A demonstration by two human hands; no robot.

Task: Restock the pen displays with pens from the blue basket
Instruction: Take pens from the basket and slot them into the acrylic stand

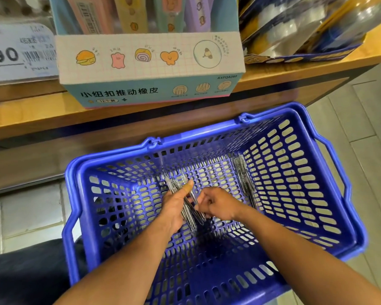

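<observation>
Both hands are down inside the blue basket [330,150], which fills the lower centre of the frame. The left hand [174,208] grasps a bundle of clear pens [186,208], thumb laid along them. The right hand [218,204], fingers curled, pinches one pen of that bundle. More pens [243,175] lie right of centre on the basket floor. An eraser box [150,62] stands on the shelf [31,113] at the top

Views: I have one only, the head camera, so nothing is shared with another.
Position: it sits above the blue basket [330,177], close over it.
Facing: I look forward and steeply down; both forearms enter from the bottom edge.
Upper frame: the wooden shelf [273,71] edge, near.
Lens: wide-angle, straight lines bend outward.
</observation>
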